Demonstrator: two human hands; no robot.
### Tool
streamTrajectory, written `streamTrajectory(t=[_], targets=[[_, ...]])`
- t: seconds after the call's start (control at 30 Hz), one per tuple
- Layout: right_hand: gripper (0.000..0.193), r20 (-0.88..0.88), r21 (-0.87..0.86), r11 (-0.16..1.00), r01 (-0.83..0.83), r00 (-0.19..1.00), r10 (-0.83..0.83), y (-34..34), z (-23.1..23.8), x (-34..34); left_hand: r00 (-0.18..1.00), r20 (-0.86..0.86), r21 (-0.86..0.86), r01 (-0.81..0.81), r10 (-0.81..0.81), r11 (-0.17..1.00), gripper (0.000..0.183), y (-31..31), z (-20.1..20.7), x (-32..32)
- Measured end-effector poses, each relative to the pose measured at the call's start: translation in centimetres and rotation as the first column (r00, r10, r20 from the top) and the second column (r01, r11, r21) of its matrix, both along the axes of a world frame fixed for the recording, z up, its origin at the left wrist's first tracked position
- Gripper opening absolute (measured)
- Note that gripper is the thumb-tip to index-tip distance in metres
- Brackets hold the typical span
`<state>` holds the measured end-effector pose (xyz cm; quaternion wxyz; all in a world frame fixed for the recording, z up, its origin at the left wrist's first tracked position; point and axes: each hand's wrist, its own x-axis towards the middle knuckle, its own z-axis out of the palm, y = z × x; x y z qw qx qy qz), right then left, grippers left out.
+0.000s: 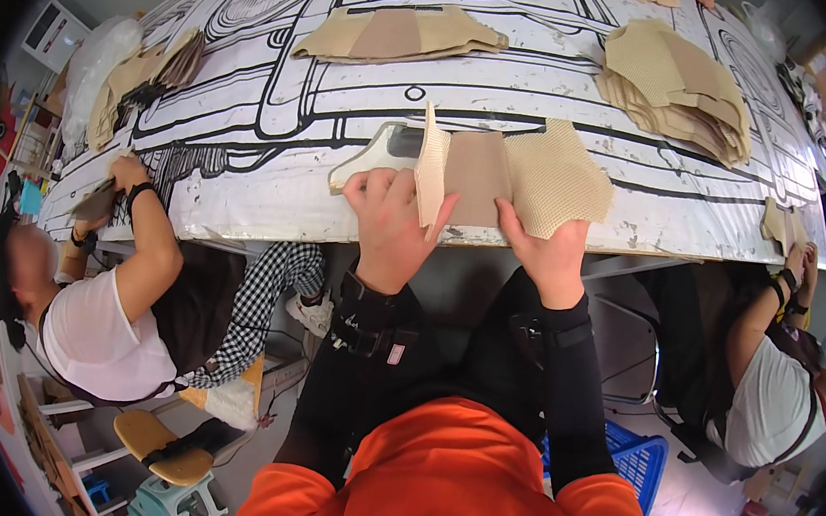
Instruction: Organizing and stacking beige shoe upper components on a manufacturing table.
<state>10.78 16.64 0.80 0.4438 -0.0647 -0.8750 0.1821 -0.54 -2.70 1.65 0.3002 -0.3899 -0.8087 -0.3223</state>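
One tan mesh piece with a brown middle strip (477,180) lies at the near edge of a white table (239,206) covered in black line drawings. The person's left hand (394,224) pinches its left flap, which stands upright; the right hand (545,249) grips its right flap, thumb on top. Beside the left hand lies a pale, curved-edged flat piece (365,161). Farther back, right, sits a stack of similar mesh pieces (673,89).
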Motion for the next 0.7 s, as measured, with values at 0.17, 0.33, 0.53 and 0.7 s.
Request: streamTrajectory(t=[0.17,0.33,0.53,0.7], targets=[[0.039,0.008,0.012,1.000,0.003,1.000,-0.003,0.2,0.0,0.2,0.999,-0.042,-0.054,-0.005,0.002,0.999,0.038,0.3,0.3,0.2],[0.038,-0.017,0.018,0.999,0.036,0.999,-0.036,0.1,-0.1,0.0,0.997,-0.069,-0.158,-0.051,0.041,0.986,0.041,0.6,0.8,0.5],[0.046,-0.007,0.012,0.997,0.075,0.997,-0.075,0.3,0.3,0.0,0.981,0.064,-0.216,-0.165,0.182,0.962,0.051,0.9,1.2,1.0],[0.053,-0.052,-0.081,0.986,0.145,0.987,-0.150,0.9,-0.3,0.2,0.927,0.109,-0.231,-0.326,0.358,0.917,0.082,1.0,2.7,1.4]])
